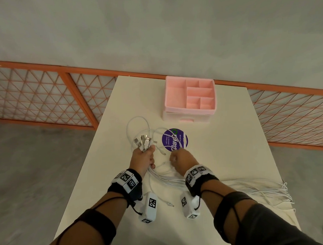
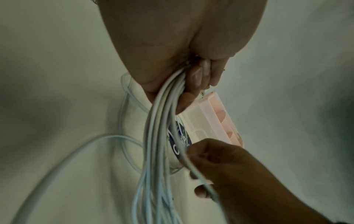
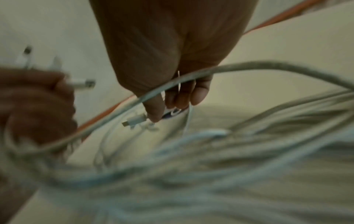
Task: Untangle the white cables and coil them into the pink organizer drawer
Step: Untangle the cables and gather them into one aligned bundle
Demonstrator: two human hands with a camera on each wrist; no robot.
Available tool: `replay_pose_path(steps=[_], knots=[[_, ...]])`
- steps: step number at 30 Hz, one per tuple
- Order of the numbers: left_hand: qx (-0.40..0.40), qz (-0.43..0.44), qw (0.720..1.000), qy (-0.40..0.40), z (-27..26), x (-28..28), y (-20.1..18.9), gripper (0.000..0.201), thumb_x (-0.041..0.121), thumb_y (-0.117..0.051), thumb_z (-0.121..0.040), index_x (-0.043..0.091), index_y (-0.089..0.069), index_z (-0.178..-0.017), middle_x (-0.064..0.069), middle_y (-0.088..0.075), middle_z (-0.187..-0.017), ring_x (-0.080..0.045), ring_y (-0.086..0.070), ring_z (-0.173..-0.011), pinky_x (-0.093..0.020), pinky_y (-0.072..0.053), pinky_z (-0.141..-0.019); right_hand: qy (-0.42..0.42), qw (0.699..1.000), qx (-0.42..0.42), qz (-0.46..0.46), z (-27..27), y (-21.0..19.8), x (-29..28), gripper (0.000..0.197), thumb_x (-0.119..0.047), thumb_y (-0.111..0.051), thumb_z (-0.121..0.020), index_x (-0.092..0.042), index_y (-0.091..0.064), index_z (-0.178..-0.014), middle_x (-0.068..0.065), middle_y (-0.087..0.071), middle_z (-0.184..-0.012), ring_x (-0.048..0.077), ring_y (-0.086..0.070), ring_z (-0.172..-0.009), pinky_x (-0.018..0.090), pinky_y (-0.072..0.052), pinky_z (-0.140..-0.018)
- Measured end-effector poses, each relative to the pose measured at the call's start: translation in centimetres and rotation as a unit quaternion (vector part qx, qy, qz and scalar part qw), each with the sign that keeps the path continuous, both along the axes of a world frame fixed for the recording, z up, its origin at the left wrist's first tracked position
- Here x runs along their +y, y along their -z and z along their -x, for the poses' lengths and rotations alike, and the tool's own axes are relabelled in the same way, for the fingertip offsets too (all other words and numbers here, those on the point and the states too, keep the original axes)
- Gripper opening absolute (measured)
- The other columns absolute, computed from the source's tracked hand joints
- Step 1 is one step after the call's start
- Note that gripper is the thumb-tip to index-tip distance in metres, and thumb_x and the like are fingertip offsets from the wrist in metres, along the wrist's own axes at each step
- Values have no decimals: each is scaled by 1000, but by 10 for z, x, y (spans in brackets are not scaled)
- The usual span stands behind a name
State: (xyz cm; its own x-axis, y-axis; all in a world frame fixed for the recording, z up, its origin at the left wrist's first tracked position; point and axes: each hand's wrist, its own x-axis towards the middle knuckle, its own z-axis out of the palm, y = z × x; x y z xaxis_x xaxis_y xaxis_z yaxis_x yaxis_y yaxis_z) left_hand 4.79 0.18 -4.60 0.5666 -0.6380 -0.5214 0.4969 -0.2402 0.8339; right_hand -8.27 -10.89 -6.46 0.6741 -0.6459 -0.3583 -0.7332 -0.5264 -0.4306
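Both hands are working mid-desk (image 1: 230,138) | left grip (image 1: 143,157) clamping white cables (image 1: 251,189) trailing off right edge | right grip (image 1: 180,158) pinching one strand | pink organizer (image 1: 190,97) sitting beyond.

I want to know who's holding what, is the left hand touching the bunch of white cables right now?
Touching. The left wrist view shows the left hand with fingers curled round the white cables; the head view agrees.

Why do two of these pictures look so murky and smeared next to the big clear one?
Head view: evenly lit and sharp, with wide-angle bending of the orange mesh fence. Left wrist view: dim, greenish, soft, yet the bundle of white cables reads clearly. Right wrist view: the worst, near cables smeared out of focus, only the right hand fairly clear.
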Motion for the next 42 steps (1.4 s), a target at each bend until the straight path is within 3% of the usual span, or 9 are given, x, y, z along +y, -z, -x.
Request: replay_pose_path(steps=[7, 11, 17, 22, 28, 32, 35, 40, 42], knots=[[-27, 18, 999, 33, 0, -12, -4, 27, 18, -58, -99, 14, -50, -74, 4, -36, -52, -13, -37, -42, -27, -40, -48, 185, 937, -276, -103, -9, -44, -14, 12, -17, -54, -95, -24, -53, -86, 4, -69, -75, 19, -64, -66, 34, -53, -66], [-54, 34, 997, 52, 3, -17, -5, 25, 24, -57, -100, 9, -55, -80, 2, -39, -53, -16, -44, -46, -32, -43, -55, 165, 925, -292, -177, -23, -59, 9, 7, -19, -55, -97, -14, -55, -92, 8, -65, -66, 13, -56, -48, 27, -48, -50], [-11, 80, 994, 67, 5, -19, -17, 29, 25, -52, -103, 7, -69, -88, 0, -44, -56, -13, -42, -50, -31, -42, -51, 191, 891, -348, -221, -31, -59, 26, 9, -7, -53, -97, 1, -58, -96, 10, -67, -67, 11, -59, -48, 25, -47, -48], [21, 74, 996, 36, 0, -19, -8, 27, 24, -52, -103, 8, -64, -85, -5, -47, -63, -16, -44, -53, -32, -40, -53, 93, 911, -351, -198, -27, -53, 29, 36, 7, -40, -96, -10, -66, -114, 14, -59, -84, 4, -56, -57, 19, -47, -54], [28, 69, 997, -17, 1, -24, -11, 23, 17, -54, -101, 10, -61, -80, -4, -53, -64, -19, -50, -59, -29, -40, -54, 101, 931, -307, -169, -17, -45, 25, 41, 1, -55, -90, -21, -56, -125, -2, -56, -77, 0, -57, -61, 21, -51, -66], [94, 112, 987, -64, -5, -26, -17, 18, 16, -52, -102, 13, -60, -87, -1, -64, -68, -24, -68, -76, -35, -54, -69, 67, 973, -216, -54, -3, -42, 8, 21, -2, -58, -84, -22, -57, -80, -2, -57, -75, 14, -52, -66, 28, -45, -65], [129, 176, 973, -75, -7, -26, -23, 21, 15, -49, -103, 12, -57, -84, -1, -55, -61, -20, -62, -57, -42, -59, -74, 71, 989, -128, -14, 10, -35, -7, 24, -10, -60, -87, -26, -54, -70, 3, -57, -90, 20, -54, -81, 26, -43, -73], [66, 156, 985, -39, 2, -29, -29, 22, 21, -53, -102, 14, -55, -81, 2, -37, -57, -10, -34, -42, -29, -47, -48, 130, 979, -143, -57, 15, -38, -17, 15, -10, -58, -89, -19, -69, -86, 2, -68, -87, 21, -63, -81, 28, -51, -74], [25, 137, 990, -24, 6, -30, -31, 27, 21, -59, -99, 17, -57, -73, 3, -33, -54, -11, -30, -42, -28, -41, -48, 198, 934, -251, -160, 7, -49, -14, 26, 0, -54, -86, -18, -71, -79, 9, -73, -85, 25, -67, -80, 35, -54, -76]])
